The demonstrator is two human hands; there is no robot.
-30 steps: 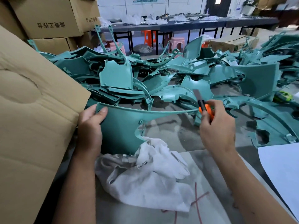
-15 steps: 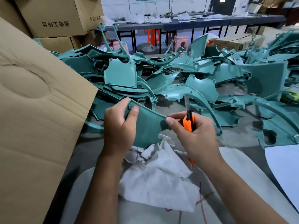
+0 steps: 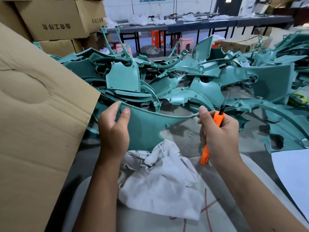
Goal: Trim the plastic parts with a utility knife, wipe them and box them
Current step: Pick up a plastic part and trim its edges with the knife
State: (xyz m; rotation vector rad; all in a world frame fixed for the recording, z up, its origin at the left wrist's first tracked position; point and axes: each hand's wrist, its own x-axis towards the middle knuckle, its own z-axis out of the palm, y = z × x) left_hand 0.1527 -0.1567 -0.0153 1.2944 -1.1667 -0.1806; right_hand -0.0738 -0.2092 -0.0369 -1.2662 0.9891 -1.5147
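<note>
A teal plastic panel [image 3: 145,128] with a long thin tip is held up in front of me. My left hand [image 3: 113,129] grips its wide left end, thumb on the face. My right hand [image 3: 219,136] holds an orange utility knife [image 3: 218,118], and its thumb presses the panel's narrow right tip. The knife's dark nose points up and away; its tail [image 3: 204,156] sticks out below my palm. A crumpled white cloth [image 3: 160,181] lies under the panel on the work surface.
A big heap of teal parts [image 3: 184,77] covers the floor ahead. A cardboard flap [image 3: 38,123] rises at my left, with stacked cartons [image 3: 55,22] behind it. A white sheet [image 3: 294,171] lies at the right. Long tables and stools stand far back.
The panel has been turned and spread out wide again between my hands. My right hand moved right to the thin tip. The knife blade that stuck out earlier no longer shows.
</note>
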